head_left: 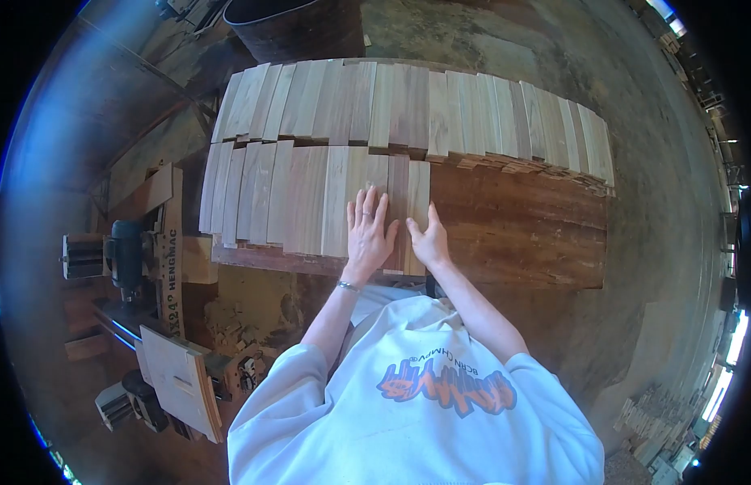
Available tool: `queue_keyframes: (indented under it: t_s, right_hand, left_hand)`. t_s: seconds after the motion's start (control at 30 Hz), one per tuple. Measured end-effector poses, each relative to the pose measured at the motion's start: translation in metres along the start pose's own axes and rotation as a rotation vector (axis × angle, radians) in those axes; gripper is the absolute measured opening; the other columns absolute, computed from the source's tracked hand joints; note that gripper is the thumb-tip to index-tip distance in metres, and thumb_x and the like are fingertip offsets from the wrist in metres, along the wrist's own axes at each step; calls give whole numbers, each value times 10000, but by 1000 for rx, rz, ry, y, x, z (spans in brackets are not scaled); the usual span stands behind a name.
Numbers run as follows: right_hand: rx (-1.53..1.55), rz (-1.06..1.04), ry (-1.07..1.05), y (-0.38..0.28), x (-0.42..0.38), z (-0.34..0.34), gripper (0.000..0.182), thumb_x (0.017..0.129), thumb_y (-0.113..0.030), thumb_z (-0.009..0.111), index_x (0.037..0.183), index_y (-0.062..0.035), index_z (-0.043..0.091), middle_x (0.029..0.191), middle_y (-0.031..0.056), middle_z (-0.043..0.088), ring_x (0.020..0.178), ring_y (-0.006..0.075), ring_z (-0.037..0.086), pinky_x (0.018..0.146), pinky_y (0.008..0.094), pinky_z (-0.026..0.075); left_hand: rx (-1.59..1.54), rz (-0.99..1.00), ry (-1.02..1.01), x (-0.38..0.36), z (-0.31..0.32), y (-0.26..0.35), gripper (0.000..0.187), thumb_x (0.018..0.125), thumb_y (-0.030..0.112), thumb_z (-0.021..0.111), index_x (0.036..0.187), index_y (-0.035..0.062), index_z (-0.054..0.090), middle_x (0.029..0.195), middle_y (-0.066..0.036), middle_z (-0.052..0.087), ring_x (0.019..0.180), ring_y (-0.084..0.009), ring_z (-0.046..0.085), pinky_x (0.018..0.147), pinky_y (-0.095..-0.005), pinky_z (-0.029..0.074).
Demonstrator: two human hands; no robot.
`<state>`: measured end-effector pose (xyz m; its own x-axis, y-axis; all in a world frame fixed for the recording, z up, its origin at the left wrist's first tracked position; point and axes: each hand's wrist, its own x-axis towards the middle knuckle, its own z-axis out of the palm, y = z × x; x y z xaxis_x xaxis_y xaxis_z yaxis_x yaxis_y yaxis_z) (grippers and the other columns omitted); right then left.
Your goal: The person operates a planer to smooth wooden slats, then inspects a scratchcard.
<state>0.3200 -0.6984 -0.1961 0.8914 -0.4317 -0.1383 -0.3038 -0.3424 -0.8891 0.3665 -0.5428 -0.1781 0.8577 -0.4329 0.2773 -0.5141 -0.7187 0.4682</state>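
Two rows of narrow wooden boards lie side by side on a brown wooden surface [517, 226]. My left hand [370, 234] rests palm down on the near row [302, 198], its fingers spread across the light boards. Beside it, my right hand [429, 239] touches the right edge of the last light board [419, 190] in that row, with thumb and fingers apart. A darker reddish board [398, 190] lies between the two hands. The far row [399, 105] stretches further right than the near one.
A large dark bin [294, 31] stands beyond the far row. To the left are a machine with a green motor [127, 257], a printed beam [172, 267] and a pale panel [177, 380]. Wood pieces [654, 424] are stacked on the floor at lower right.
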Motion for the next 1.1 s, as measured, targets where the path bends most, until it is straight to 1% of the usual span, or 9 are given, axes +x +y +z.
queue_keyframes:
  t_s: [0.13, 0.33, 0.4, 0.47, 0.57, 0.83, 0.97, 1.0, 1.1]
  right_hand:
    - [-34, 59, 22, -18, -5, -1, 877, 897, -282, 764, 1506, 156, 309, 1372, 376, 563, 1302, 426, 581, 1082, 411, 477]
    - [33, 36, 17, -18, -5, -2, 780, 914, -283, 770, 1468, 132, 410, 1325, 350, 608, 1244, 393, 631, 1049, 427, 499]
    - [-69, -89, 173, -5, -7, 11, 751, 934, -332, 744, 1457, 112, 439, 1320, 363, 600, 1244, 438, 616, 1041, 463, 504]
    - [-47, -38, 152, -8, -8, 13, 788, 952, -342, 712, 1507, 95, 364, 1331, 384, 578, 1232, 502, 594, 1053, 487, 493]
    - [-152, -114, 206, 7, -1, 23, 752, 977, -377, 665, 1491, 87, 373, 1316, 394, 574, 1202, 530, 594, 1022, 512, 501]
    - [-321, 50, 197, -33, -5, 15, 722, 977, -432, 624, 1453, 69, 414, 1223, 383, 628, 1088, 513, 655, 919, 541, 545]
    - [-402, 85, 212, -35, 0, 18, 699, 978, -445, 615, 1438, 50, 436, 1161, 355, 666, 1028, 503, 679, 879, 543, 557]
    - [-412, 31, 253, -30, 0, 20, 693, 978, -451, 615, 1429, 47, 445, 1131, 347, 680, 1007, 504, 684, 863, 545, 561]
    - [-441, 124, 287, -43, -3, 22, 636, 967, -436, 657, 1369, 39, 526, 1075, 337, 696, 994, 507, 682, 850, 535, 562]
  left_hand:
    - [30, 6, -13, 0, 4, 0, 583, 978, 271, 616, 1493, 37, 476, 1630, -213, 310, 1519, -453, 245, 1228, -613, 185]
    - [22, 62, -56, -2, -4, 1, 576, 988, 247, 585, 1497, 5, 464, 1632, -247, 302, 1520, -478, 240, 1234, -608, 183]
    - [40, 66, -118, 2, -10, 3, 618, 979, 279, 577, 1503, -19, 441, 1616, -297, 300, 1509, -517, 235, 1229, -617, 191]
    - [37, 99, -113, -1, -4, -3, 655, 973, 315, 572, 1499, -48, 429, 1614, -331, 277, 1503, -542, 221, 1225, -634, 180]
    - [34, 146, -136, 1, -14, -2, 711, 951, 376, 602, 1488, -61, 441, 1604, -342, 282, 1487, -571, 221, 1206, -655, 200]
    - [-40, 326, -260, 12, -33, -27, 780, 944, 467, 625, 1497, -52, 442, 1622, -305, 272, 1509, -545, 196, 1227, -610, 199]
    - [-82, 391, -311, 20, -41, -38, 775, 955, 486, 597, 1504, -37, 439, 1617, -300, 293, 1516, -512, 217, 1237, -588, 196]
    - [-87, 409, -325, 22, -43, -41, 774, 956, 485, 596, 1505, -36, 437, 1616, -299, 293, 1518, -504, 220, 1238, -588, 194]
    - [-96, 470, -366, 28, -46, -54, 771, 952, 471, 600, 1505, -39, 433, 1616, -293, 299, 1523, -478, 231, 1235, -590, 198]
